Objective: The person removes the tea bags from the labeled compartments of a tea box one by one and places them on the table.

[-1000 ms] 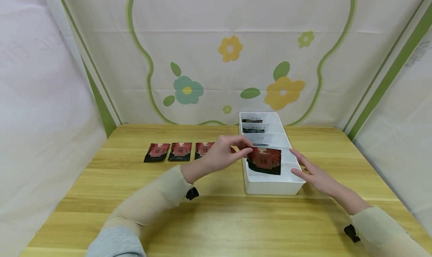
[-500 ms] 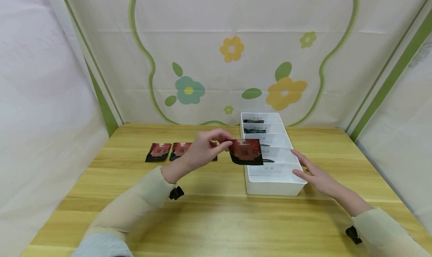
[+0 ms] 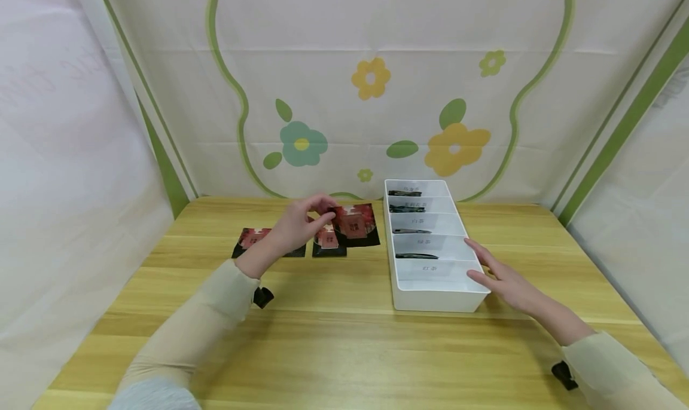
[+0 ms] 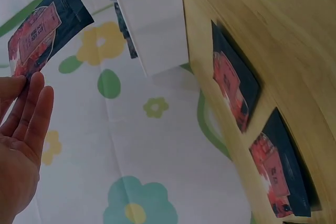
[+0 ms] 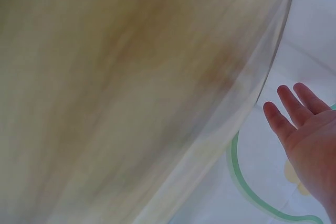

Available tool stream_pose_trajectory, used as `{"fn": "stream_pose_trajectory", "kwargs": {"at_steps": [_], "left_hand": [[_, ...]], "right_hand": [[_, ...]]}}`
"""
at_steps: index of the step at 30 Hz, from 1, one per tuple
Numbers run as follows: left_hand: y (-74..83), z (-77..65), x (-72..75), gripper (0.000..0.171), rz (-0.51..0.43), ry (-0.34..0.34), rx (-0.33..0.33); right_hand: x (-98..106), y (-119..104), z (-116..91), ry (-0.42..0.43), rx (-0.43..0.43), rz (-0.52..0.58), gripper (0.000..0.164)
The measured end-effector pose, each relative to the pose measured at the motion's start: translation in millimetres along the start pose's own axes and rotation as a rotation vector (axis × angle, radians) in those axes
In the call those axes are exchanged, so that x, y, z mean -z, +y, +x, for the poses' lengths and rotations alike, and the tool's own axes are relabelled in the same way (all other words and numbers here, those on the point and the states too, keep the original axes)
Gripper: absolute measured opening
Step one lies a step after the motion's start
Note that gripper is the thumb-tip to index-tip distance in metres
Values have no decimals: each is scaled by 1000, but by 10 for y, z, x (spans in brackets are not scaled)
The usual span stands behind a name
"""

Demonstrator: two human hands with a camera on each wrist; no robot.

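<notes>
My left hand (image 3: 298,223) pinches a red and black tea sachet (image 3: 356,225) by its left edge, holding it up over the table left of the white box. In the left wrist view the thumb and fingertips meet at the corner of this sachet (image 4: 44,30). Below and left of it, several like sachets lie in a row, among them one sachet (image 3: 329,242) partly overlapped by the held one. My right hand (image 3: 503,281) rests with loosely spread fingers at the right rim of the white divided box (image 3: 438,300).
The box has several labelled compartments in a line; dark sachets (image 3: 417,256) stand in the back ones, and the front compartment (image 3: 429,275) shows its bare floor. A wooden table (image 3: 344,350) lies under everything, with a flowered cloth (image 3: 334,99) hanging behind.
My left hand has moved left with the pinched sachet, from over the box's front compartments to above the row on the table. The right hand has stayed at the box's rim.
</notes>
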State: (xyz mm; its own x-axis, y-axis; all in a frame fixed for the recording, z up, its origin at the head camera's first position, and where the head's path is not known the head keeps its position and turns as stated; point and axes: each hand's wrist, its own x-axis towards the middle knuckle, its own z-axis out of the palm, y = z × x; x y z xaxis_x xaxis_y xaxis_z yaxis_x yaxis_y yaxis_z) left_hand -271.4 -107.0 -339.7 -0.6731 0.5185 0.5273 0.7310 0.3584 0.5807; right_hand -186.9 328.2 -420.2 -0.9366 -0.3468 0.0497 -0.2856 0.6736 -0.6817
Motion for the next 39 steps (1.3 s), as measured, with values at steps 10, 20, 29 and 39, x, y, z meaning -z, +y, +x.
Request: {"fn": "stream_pose_trajectory", "kwargs": {"at_steps": [10, 20, 29, 39], "left_hand": [[-391, 48, -114, 17, 96, -99, 134], [-565, 171, -361, 21, 83, -221, 182], [-683, 280, -511, 24, 42, -315, 262], [-855, 387, -684, 20, 110, -341, 288]], "right_hand": [[1, -8, -2, 3, 19, 9, 67], [1, -36, -13, 0, 13, 19, 67], [5, -7, -10, -1, 8, 13, 67], [13, -34, -5, -4, 12, 19, 68]]}}
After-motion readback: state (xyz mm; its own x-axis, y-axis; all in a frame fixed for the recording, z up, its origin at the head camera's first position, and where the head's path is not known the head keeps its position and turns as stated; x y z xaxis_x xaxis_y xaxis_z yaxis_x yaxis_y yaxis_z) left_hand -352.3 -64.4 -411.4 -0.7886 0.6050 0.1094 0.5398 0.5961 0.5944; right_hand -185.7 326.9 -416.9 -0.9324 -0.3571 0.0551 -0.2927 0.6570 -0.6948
